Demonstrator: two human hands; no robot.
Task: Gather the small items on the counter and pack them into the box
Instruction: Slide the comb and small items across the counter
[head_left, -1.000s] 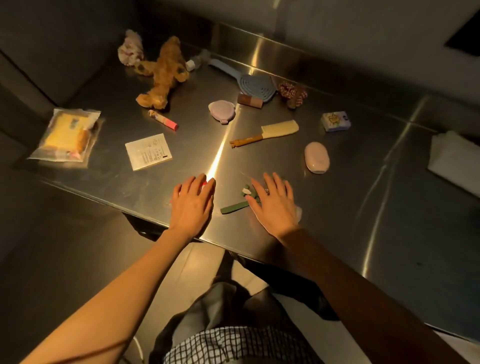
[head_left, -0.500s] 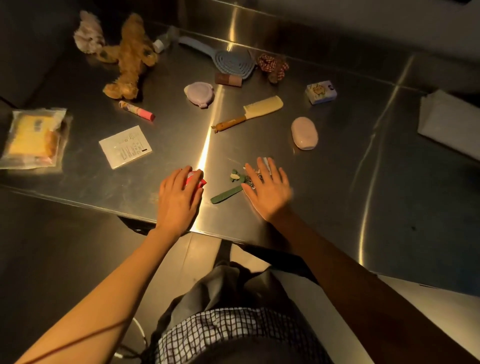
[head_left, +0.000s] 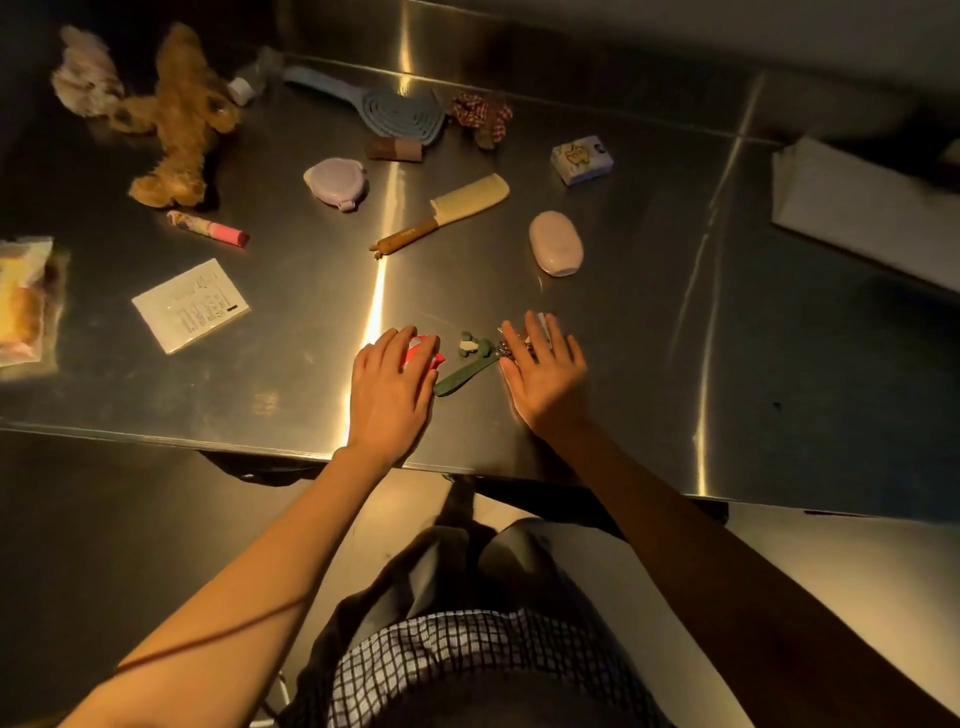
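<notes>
From my head view, my left hand (head_left: 390, 387) lies flat with straight fingers on a red packet (head_left: 422, 349) just left of the green keychain (head_left: 470, 364), while my right hand (head_left: 543, 376), fingers spread, touches its metal ring end.

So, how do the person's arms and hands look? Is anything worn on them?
Both forearms are bare, with no sleeves showing. The left hand and right hand wear no gloves, and no watch shows. The dim light hides finer details, such as rings.
</notes>
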